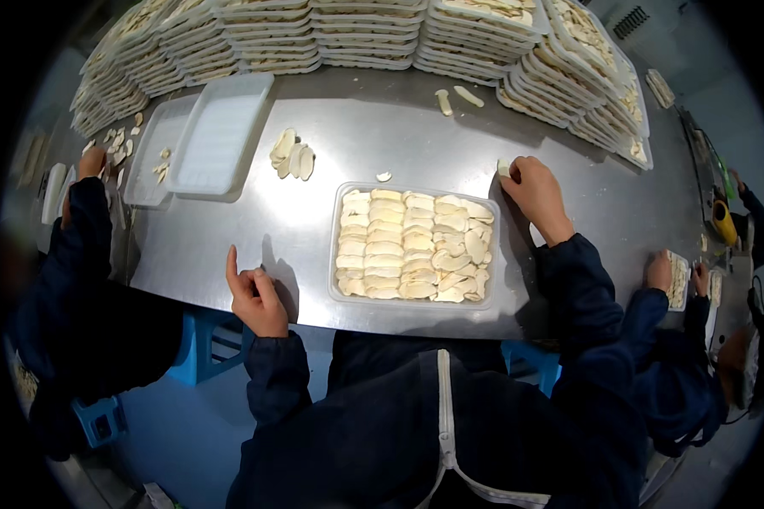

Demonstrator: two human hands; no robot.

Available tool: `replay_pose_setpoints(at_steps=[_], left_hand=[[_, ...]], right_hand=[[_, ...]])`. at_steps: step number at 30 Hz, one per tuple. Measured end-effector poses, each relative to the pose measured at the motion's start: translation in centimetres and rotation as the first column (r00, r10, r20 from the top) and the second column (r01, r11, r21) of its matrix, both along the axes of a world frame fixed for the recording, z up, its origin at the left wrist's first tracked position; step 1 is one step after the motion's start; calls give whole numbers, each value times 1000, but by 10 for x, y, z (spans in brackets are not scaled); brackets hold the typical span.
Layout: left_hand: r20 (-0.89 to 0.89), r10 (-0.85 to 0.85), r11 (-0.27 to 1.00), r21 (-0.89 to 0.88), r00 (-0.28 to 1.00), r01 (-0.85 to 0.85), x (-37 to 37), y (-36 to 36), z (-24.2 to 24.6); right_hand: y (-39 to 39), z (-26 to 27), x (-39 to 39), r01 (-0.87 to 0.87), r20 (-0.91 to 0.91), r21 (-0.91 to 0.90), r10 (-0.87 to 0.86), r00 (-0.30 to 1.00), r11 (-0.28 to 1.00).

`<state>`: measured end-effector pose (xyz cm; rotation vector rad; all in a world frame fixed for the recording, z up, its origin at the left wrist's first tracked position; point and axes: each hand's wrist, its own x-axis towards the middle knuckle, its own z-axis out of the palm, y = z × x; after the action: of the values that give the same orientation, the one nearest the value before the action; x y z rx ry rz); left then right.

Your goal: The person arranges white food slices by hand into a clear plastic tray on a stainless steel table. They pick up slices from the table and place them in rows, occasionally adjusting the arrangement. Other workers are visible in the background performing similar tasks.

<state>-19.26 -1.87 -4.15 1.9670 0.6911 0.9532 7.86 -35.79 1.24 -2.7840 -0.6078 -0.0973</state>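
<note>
A clear plastic tray (414, 303) lies before me on the steel table. Sliced mushrooms (384, 249) fill it, in neat overlapping columns at left and middle and more jumbled at right. Beyond the tray's right corner, my right hand (537, 193) pinches a pale mushroom slice (503, 168) between thumb and fingers. My left hand (256, 296) hovers by the table's near edge, left of the tray, index finger extended and nothing held. A small mushroom piece (384, 177) rests just past the tray's far rim. Farther left sits a loose pile of slices (291, 154).
Tall stacks of filled trays (366, 35) line the table's far side. An upturned-looking white tray (219, 137) overlaps another tray (146, 159) holding scraps. Two slices (456, 100) lie near the stacks. Co-workers' hands (92, 162) work at left and right. Blue stools (197, 350) stand below.
</note>
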Motion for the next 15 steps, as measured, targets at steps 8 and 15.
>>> replay_pose_setpoints(at_steps=[8,15], left_hand=[[-37,31,999,25,999,-30,-1,-2,2],[-30,14,1000,22,999,-13,0,-3,5]], right_hand=[[9,41,-71,-274,73,141,266,961,951],[27,39,-141,-493,0,126,497,868,861]])
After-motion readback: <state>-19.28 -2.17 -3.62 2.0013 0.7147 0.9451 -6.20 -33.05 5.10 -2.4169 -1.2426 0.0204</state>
